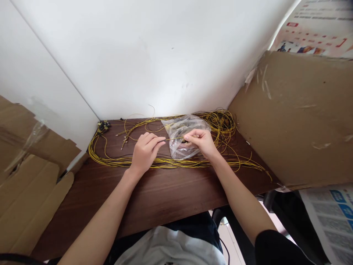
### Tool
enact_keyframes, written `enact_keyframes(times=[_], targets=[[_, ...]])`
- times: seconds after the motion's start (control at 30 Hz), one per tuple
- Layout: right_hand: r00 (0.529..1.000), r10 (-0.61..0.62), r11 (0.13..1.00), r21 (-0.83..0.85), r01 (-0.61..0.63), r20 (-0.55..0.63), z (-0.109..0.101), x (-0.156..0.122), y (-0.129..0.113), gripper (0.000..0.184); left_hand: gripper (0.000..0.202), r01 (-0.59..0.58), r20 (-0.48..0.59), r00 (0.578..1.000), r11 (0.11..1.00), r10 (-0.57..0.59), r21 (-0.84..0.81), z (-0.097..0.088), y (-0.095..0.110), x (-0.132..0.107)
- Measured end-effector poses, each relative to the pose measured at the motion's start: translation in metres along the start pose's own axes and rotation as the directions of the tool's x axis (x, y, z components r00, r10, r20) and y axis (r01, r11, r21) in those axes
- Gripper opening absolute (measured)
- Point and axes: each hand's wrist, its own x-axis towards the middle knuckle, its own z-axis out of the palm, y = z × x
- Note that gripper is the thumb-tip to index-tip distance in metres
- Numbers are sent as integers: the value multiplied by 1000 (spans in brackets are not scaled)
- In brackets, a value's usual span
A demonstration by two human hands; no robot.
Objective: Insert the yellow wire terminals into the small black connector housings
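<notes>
Here, left hand (pixel 145 150) and right hand (pixel 203 143) pinch a wire (pixel 175 138), with room before the tabletop's front edge (pixel 168 218).

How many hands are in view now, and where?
2: the left hand, left of the plastic bag, and the right hand, partly covering that bag. Both pinch a yellow wire.

You pinch a thin wire (pixel 175 138) between your left hand (pixel 145 150) and right hand (pixel 202 142) above the brown counter (pixel 171 187). Near your hands lie a clear plastic bag (pixel 176 150), a yellow-black wire tangle (pixel 222 123) and a long wire bundle (pixel 107 162).
</notes>
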Motion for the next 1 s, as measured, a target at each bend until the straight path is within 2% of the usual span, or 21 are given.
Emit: enact_keyframes(times=[0.4, 0.7, 1.0], targets=[[993, -92, 994, -68, 87, -69, -13, 3, -3, 17, 14, 57, -13, 998, 998, -57, 13, -2, -13, -3], [992, -89, 993, -81, 81, -92, -15, 4, -2, 18, 12, 99, -52, 994, 995, -97, 32, -10, -30, -3], [987, -102, 993, -77, 93, -128, -21, 6, -1, 19, 13, 142, -32, 990, 988, -140, 68, -17, -48, -7]])
